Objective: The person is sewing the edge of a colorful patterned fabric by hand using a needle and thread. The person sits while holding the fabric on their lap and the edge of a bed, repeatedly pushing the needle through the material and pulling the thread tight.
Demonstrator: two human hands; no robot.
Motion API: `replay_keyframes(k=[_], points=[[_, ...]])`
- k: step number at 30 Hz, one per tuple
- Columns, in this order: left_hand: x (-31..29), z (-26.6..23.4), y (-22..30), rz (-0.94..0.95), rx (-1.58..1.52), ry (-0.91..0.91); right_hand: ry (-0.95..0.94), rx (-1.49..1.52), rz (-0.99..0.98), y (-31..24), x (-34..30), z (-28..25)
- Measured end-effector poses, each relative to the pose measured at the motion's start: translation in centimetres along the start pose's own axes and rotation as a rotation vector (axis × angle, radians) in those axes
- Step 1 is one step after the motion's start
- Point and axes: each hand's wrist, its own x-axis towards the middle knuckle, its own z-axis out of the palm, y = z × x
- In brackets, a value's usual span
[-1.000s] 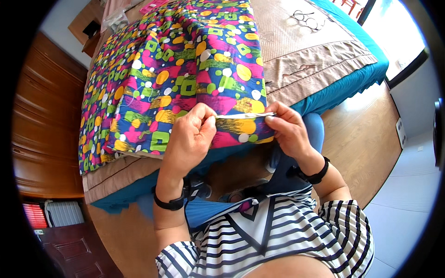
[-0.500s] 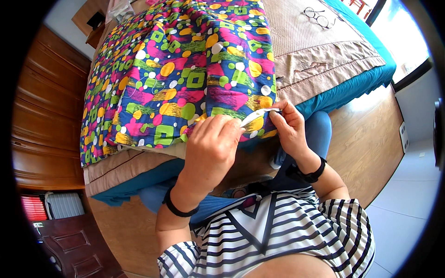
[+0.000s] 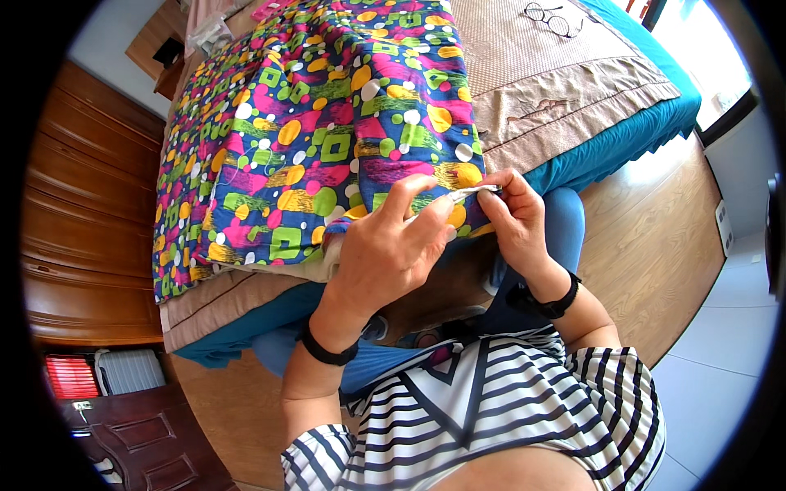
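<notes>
A narrow white strip (image 3: 468,192) stretches between my two hands at the near right edge of a colourful patterned quilt cover (image 3: 327,147). My right hand (image 3: 520,221) pinches the strip's right end between thumb and fingertips, where a small dark bit shows. At the other end, my left hand (image 3: 389,250) is closed on the strip between thumb and finger, one finger lifted and bent above. The left palm and the strip's lower side are hidden. A loose pale cord (image 3: 233,168) lies on the quilt cover.
Beneath the quilt cover is a bed with a beige spread (image 3: 565,98) and a teal skirt (image 3: 610,151). Eyeglasses (image 3: 557,23) lie at the far right. Wooden cabinets (image 3: 94,204) stand left, and a dark red door panel (image 3: 147,442) is at the lower left.
My left hand has shifted slightly right and down along the strip, and one finger has lifted. Less of the strip shows between the hands. The right hand keeps its pinch.
</notes>
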Motion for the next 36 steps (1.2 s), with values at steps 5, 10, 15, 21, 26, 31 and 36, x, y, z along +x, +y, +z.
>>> replay_keyframes(k=[5, 10, 15, 21, 26, 31, 36], points=[[0.5, -0.1, 0.3, 0.001, 0.082, -0.049, -0.05, -0.091, -0.106, 0.2, -0.3, -0.4], [1.1, -0.1, 1.5, -0.07, 0.113, -0.043, -0.085, -0.198, -0.176, 0.2, -0.5, -0.5], [1.2, 0.7, 1.5, -0.105, 0.04, 0.065, -0.103, -0.181, -0.157, -0.2, -0.6, -0.5], [0.1, 1.2, 1.2, -0.231, -0.039, 0.031, -0.102, -0.075, -0.091, -0.5, -0.3, -1.0], [0.4, 1.3, 1.1, -0.033, 0.008, 0.115, -0.098, -0.126, -0.266, -0.9, 0.0, -0.8], [0.2, 1.3, 1.2, -0.046, -0.048, 0.122, -0.354, -0.525, -0.643, -2.7, 1.5, -1.3], [0.0, 1.1, 1.4, -0.101, -0.202, 0.087, -0.36, -0.647, -0.665, -3.1, 1.3, -1.7]])
